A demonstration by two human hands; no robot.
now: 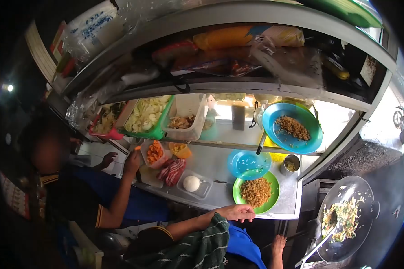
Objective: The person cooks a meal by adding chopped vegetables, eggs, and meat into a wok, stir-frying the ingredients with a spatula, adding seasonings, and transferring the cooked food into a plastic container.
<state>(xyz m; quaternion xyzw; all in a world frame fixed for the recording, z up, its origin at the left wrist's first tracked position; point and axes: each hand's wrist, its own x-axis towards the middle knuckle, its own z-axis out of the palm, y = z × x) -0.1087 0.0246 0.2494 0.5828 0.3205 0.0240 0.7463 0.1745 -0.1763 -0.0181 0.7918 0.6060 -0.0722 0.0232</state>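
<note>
My left hand (241,213), fingers loosely stretched and with nothing in it, is at the near rim of a green plate (276,197); I cannot tell if it touches. Brown fried rice (256,192) is heaped on that plate. At the lower right, my right hand (278,244) appears closed around the dark bar of the wok's handle, partly in shadow. The wok (368,219) holds a mix of egg and chopped greens (343,219). Resting in it is a long metal ladle (321,246). A blue plate (239,166) with scraps overlaps the green plate.
A co-worker's hand (131,163) pinches a small orange piece beside a tub of orange pieces (155,152). A blue bowl (274,114) with brown rice stands on the shelf. Cabbage fills a green container (155,131). A metal cup (291,164) stands near the counter's right end.
</note>
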